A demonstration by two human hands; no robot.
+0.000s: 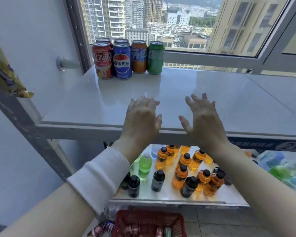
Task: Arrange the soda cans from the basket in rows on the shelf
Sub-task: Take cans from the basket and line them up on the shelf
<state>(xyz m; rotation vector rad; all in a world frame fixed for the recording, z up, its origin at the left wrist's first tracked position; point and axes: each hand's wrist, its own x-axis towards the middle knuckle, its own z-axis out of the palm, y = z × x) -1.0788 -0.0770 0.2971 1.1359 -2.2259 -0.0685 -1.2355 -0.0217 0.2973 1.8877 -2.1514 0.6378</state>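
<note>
Both hands hovered empty with fingers spread, the left hand (140,120) and right hand (203,120) side by side over the shelf's (195,86) front edge. The red basket (149,223) lay at six o'clock, below both wrists and about equally near each. Its cans (162,232) seemed to lie on their sides. The standing cans (121,60) stood at eleven o'clock.

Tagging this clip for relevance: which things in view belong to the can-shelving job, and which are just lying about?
Part of the job: soda cans standing at the back of the top shelf; red basket below; left hand and right hand, both holding nothing.
Lying about: bottles on the lower shelf; yellow snack bag at left.
</note>
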